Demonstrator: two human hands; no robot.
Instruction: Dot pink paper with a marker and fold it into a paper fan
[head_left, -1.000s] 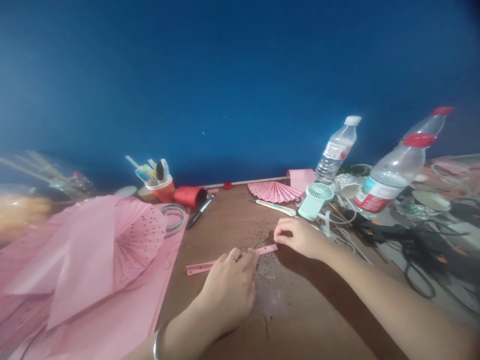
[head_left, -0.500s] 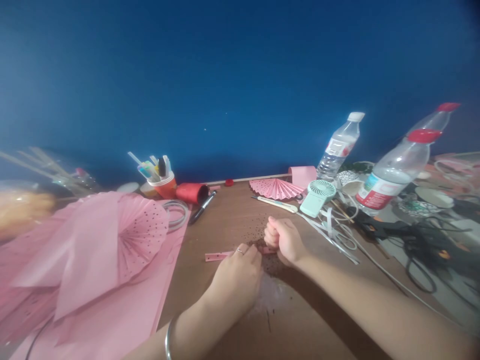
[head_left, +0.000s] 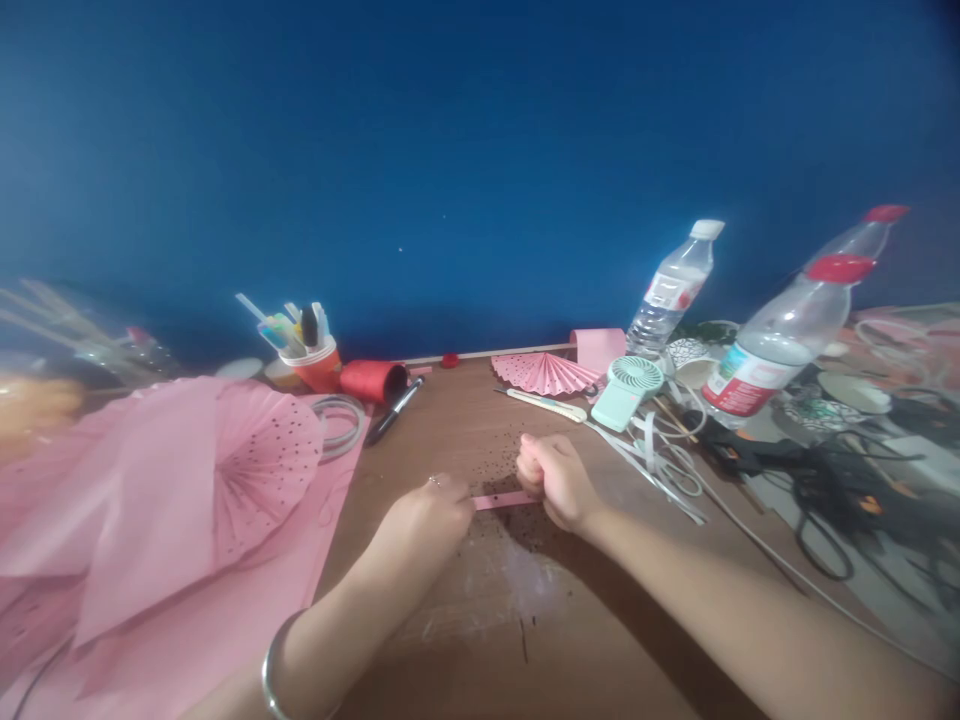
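Observation:
A narrow pink paper strip [head_left: 501,501] with small dark spots lies low over the brown table, between my two hands. My left hand [head_left: 431,515], wearing a ring, has its fingers closed on the strip's left part and covers that end. At the strip's right end my right hand [head_left: 555,480] is curled into a fist, thumb uppermost; what it grips is hidden. Small dark crumbs [head_left: 499,462] lie scattered on the table around and behind the strip.
Pink folded paper fans [head_left: 270,460] and sheets cover the left. Behind are a marker [head_left: 395,410], red roll [head_left: 373,381], cup of pens [head_left: 313,366], small pleated fan [head_left: 544,373] and utility knife [head_left: 546,405]. Rightward stand a mint handheld fan [head_left: 628,392], cables and bottles [head_left: 780,345].
My left hand has slid left along the strip to its left part, baring the stretch between my hands. My right hand stays in a fist near the strip's right end. The view has shifted slightly.

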